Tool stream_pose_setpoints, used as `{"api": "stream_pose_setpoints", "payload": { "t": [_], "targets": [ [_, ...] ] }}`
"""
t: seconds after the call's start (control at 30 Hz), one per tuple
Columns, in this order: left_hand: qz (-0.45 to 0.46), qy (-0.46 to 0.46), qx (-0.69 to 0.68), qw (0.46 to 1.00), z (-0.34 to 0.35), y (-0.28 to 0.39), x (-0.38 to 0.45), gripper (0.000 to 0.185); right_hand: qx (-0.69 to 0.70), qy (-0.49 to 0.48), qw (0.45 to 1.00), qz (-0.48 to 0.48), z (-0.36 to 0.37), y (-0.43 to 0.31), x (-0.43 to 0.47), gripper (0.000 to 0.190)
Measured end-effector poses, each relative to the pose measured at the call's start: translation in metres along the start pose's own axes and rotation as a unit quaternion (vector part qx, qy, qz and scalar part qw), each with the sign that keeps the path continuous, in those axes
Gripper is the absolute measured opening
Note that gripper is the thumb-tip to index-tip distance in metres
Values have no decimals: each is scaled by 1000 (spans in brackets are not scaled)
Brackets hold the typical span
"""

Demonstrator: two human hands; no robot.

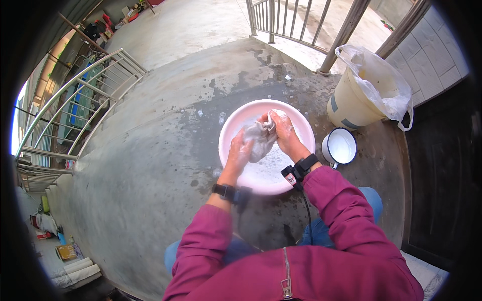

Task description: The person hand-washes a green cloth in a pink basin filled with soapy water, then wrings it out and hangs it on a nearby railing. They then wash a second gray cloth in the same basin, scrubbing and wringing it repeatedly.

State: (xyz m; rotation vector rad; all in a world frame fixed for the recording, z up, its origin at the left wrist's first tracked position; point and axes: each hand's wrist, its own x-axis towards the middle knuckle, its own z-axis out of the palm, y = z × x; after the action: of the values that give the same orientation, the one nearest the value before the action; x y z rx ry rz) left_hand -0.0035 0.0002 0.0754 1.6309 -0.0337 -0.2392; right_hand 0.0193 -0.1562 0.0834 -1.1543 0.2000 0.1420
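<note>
A wet, soapy white cloth [260, 141] is bunched between my two hands above a pink plastic basin [230, 129]. My left hand [240, 149] grips the cloth's lower left side, fingers partly lost in foam. On the upper right, my right hand [282, 128] clutches a twisted fold of it, with suds over the knuckles. Foamy water [269, 167] covers the basin's bottom below the cloth. Each wrist wears a black strap with a small device, and a cable hangs from the right one.
Right of the basin stands a white enamel mug [342, 146] with a dark rim. Behind it is a cream bucket [352, 99] lined with a plastic bag [393, 88]. Metal railings [84, 84] border the wet concrete floor [150, 150], and steps descend ahead. A dark door [440, 180] is at right.
</note>
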Motion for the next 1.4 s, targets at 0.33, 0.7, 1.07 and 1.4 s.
{"api": "stream_pose_setpoints", "payload": {
  "t": [0.33, 0.7, 1.07, 1.4],
  "targets": [
    [80, 18, -92, 992, 2, 7, -2, 27, -288, -5, 932, -221, 35, 20, -18, 22],
    [-57, -81, -252, 963, -6, 7, -2, 39, 130, 51, 989, 51, -28, 18, 15, 22],
    [-138, -41, -380, 914, -26, 21, -3, 30, -39, -116, 985, 118, -28, -12, -5, 44],
    [-166, -91, -331, 925, -43, 8, -3, 26, -110, -28, 994, -1, -59, -10, 23, 45]
  ]
}}
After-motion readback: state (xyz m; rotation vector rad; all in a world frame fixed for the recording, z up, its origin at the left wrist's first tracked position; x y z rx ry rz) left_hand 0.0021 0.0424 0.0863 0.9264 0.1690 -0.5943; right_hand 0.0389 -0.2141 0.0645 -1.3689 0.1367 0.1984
